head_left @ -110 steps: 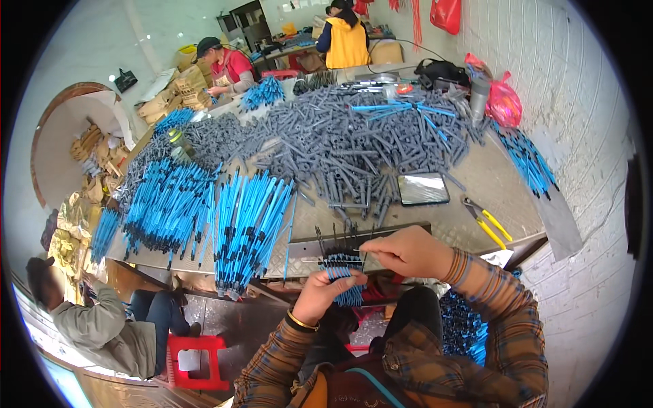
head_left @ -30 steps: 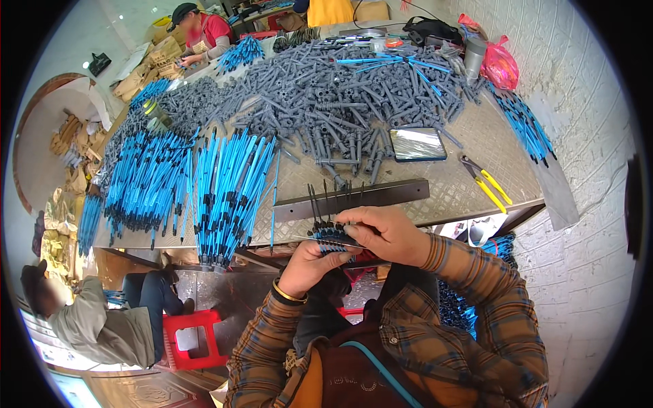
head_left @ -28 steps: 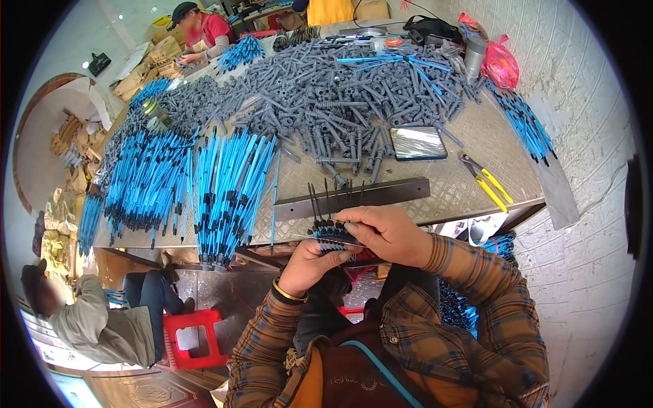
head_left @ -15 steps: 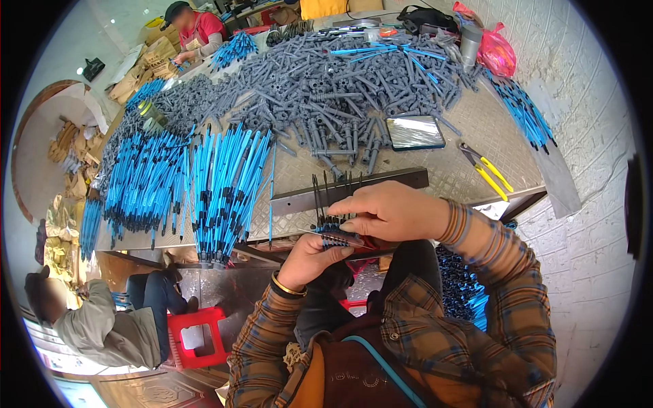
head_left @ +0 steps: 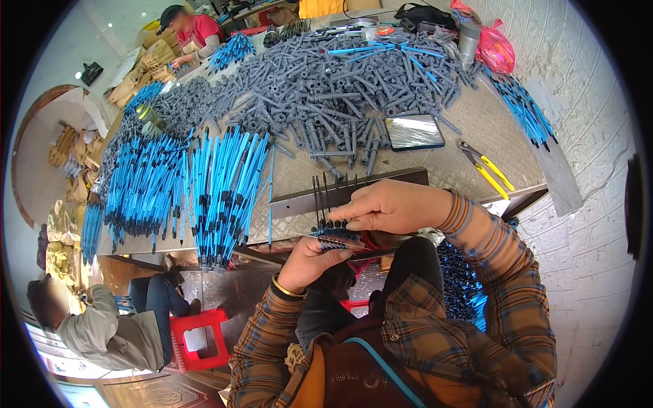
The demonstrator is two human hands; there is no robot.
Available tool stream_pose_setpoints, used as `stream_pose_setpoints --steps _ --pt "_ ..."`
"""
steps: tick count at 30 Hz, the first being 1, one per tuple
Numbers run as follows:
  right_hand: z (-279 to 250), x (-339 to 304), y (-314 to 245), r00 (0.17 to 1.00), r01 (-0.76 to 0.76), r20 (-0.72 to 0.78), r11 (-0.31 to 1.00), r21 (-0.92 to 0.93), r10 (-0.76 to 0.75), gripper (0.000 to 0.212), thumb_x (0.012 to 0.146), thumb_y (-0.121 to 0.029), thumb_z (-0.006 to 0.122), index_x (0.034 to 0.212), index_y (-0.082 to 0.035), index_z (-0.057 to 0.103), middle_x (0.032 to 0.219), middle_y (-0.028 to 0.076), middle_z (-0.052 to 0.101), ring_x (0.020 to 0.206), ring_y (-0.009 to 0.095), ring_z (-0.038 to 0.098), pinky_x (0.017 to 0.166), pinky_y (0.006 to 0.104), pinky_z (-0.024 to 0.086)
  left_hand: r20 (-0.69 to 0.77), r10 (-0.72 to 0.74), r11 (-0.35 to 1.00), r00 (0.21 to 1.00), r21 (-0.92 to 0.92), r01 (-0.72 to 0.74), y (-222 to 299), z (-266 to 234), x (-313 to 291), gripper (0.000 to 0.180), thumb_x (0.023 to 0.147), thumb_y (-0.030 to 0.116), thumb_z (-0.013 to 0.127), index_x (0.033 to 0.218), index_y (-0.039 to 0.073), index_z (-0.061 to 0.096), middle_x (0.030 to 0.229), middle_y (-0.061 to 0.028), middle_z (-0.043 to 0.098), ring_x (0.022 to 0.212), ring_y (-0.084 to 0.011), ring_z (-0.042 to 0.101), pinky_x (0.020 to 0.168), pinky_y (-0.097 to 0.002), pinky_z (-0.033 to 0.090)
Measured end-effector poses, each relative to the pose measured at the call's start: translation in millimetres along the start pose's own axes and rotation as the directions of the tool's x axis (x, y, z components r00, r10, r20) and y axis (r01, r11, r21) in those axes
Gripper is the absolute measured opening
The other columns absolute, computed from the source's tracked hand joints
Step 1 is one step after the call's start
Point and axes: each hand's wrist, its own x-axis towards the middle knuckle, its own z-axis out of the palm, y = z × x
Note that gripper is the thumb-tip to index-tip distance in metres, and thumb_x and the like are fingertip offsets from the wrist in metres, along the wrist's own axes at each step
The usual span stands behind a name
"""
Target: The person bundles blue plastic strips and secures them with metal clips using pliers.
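My left hand (head_left: pixel 304 264) is closed round a compact row of small black parts (head_left: pixel 338 241), its thumb pressed along the near side. Thin black rods (head_left: pixel 318 194) stand up from that row, in front of a dark metal bar. From the right, my right hand (head_left: pixel 394 206) reaches over the row, thumb and forefinger drawn together at the tops of the black parts. Whatever sits between those fingertips is too small and covered to make out. Both hands are over my lap, just off the table's near edge.
The dark metal bar (head_left: pixel 292 204) lies along the table edge. Blue rods with black ends (head_left: pixel 228 190) are bunched at left, and grey plastic tubes (head_left: pixel 326 88) are heaped behind. Yellow-handled pliers (head_left: pixel 493 175) and a flat shiny box (head_left: pixel 415 132) lie at right. Two other people sit beyond.
My right hand has shifted very slightly along the row of black parts. My left hand keeps its hold, almost still.
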Motion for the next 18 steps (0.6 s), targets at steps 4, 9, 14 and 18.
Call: stream_pose_setpoints --steps 4,9,14,18 --pt "3.1 -1.9 6.4 1.000 0.004 -0.006 0.989 0.148 -0.003 0.033 0.085 -0.017 0.056 0.118 -0.011 0.056 0.074 0.010 0.054 0.068 0.024 0.054 0.065 0.0305 0.043 -0.004 0.001 1.000 1.000 -0.019 -0.001 -0.4 -0.4 0.1 0.019 0.085 0.000 0.055 0.103 0.000 0.061 0.100 -0.0039 0.064 0.094 -0.0099 0.055 0.084 -0.0249 0.043" --pt "5.8 -0.4 9.9 0.999 0.029 -0.037 0.985 0.169 -0.023 0.030 0.085 -0.016 0.056 0.115 -0.009 0.057 0.077 0.010 0.055 0.069 0.025 0.055 0.065 0.0304 0.044 0.000 0.012 1.000 1.000 -0.029 -0.012 -2.2 -2.4 0.8 0.019 0.085 0.000 0.055 0.103 0.000 0.061 0.100 -0.0043 0.064 0.094 -0.0102 0.055 0.084 -0.0251 0.043" --pt "27.3 -0.6 6.6 0.956 0.099 -0.274 0.995 -0.028 -0.103 0.026 0.083 -0.014 0.057 0.109 -0.009 0.059 0.077 0.010 0.055 0.068 0.027 0.056 0.062 0.0327 0.045 0.006 0.025 1.000 1.000 -0.001 -0.025 -2.1 -3.2 1.8 0.019 0.085 0.000 0.055 0.103 0.000 0.061 0.100 -0.0046 0.063 0.094 -0.0103 0.055 0.084 -0.0252 0.043" --pt "35.2 -4.7 -8.5 0.909 -0.068 -0.416 0.985 -0.160 -0.005 0.024 0.082 -0.013 0.057 0.105 -0.009 0.060 0.075 0.009 0.054 0.065 0.028 0.056 0.057 0.0347 0.045 -0.018 0.016 1.000 1.000 -0.014 -0.016 0.0 -3.4 -0.8 0.019 0.085 0.001 0.056 0.103 0.000 0.061 0.100 -0.0045 0.063 0.094 -0.0103 0.055 0.084 -0.0251 0.043"
